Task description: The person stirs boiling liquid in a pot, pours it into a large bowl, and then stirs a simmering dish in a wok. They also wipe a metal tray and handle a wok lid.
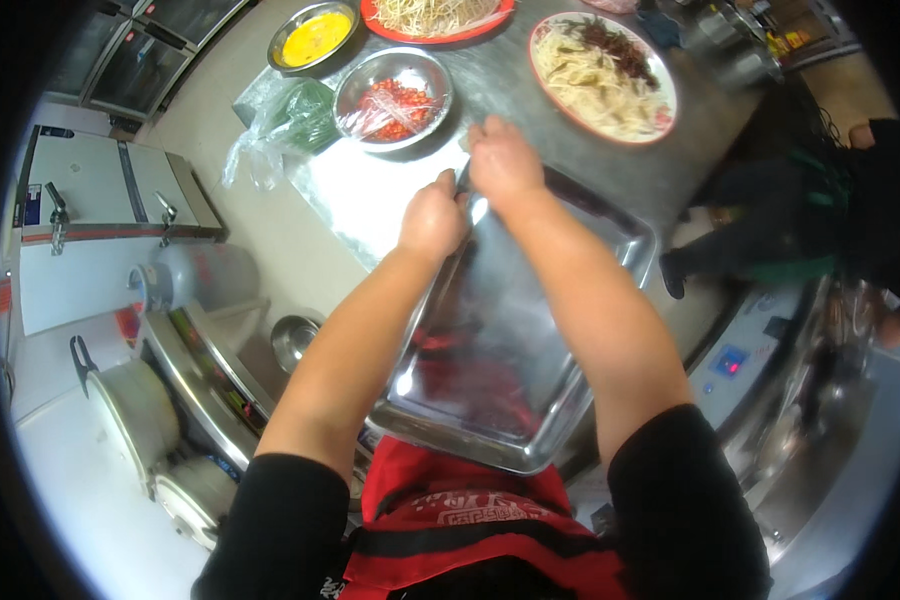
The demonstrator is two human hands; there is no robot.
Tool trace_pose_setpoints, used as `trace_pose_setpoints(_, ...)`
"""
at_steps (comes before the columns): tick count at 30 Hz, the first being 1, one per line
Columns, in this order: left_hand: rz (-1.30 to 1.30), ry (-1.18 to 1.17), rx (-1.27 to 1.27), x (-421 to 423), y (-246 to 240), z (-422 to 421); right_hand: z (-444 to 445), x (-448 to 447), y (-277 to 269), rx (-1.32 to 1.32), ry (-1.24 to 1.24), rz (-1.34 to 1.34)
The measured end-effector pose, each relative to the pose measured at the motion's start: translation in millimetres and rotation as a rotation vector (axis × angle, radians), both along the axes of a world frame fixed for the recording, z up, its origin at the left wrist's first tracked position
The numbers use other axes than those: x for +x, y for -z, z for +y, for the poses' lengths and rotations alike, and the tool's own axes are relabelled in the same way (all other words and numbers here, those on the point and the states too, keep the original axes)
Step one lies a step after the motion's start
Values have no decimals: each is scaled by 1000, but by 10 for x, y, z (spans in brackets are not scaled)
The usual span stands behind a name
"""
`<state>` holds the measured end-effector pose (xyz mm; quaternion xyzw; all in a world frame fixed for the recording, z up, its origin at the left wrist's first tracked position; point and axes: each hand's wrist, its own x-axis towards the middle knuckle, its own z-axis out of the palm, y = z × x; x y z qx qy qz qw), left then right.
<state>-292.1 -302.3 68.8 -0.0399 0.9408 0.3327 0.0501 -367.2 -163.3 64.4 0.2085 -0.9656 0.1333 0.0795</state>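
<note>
A rectangular stainless steel tray [487, 330] lies tilted between my arms, its near end by my red apron. My left hand [435, 214] is closed at the tray's far left corner, thumb up; its fingertips are partly hidden. My right hand [502, 157] is just beyond that corner, fingers curled over something small and pale at the fingertips that I cannot make out. A steel bowl [394, 97] with chopped red pieces under plastic wrap stands ahead of my hands. Beside it lies a clear plastic bag [300, 120] of green vegetables.
On the metal table [487, 82] are an oval plate [604, 79] of pale strips and dark shreds, a bowl of yellow liquid [315, 37] and a red plate of sprouts [435, 15]. Pots [135, 420] stand at left. Another person [780, 202] is at right.
</note>
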Motion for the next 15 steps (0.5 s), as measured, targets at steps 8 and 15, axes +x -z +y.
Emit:
trace_pose_setpoints(8,11,-63,38,59,-50,18,2045,683,-160,249,175,-248)
trace_pose_setpoints(15,62,11,-41,10,83,20,401,-2,-40,-159,-5,-254)
